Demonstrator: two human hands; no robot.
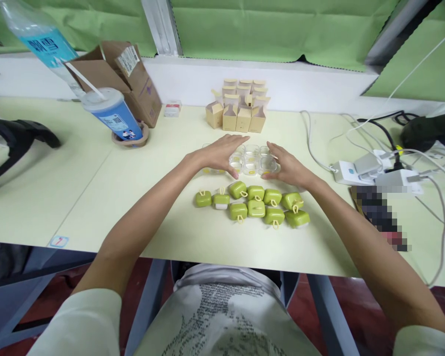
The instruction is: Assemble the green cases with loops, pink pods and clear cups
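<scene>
Several small clear plastic containers (pixel 251 160) stand close together in rows on the table. My left hand (pixel 222 154) lies over the left part of this group, thumb and fingers apart, hiding some containers beneath it. At the right end, my right hand (pixel 288 165) has its fingers and thumb spread around the side of the group. Whether its fingertips touch the plastic I cannot tell. Nearer to me lie several glossy green cases (pixel 256 208) with pale yellow loops, in two uneven rows. A few show a white lower part.
Small open cardboard boxes (pixel 244 117) stand behind the containers against the wall. To the left are a blue cup (pixel 118 118) with a straw, a larger carton (pixel 143 89) and a bottle (pixel 48 47). A power strip (pixel 378 170) with white cables lies at right.
</scene>
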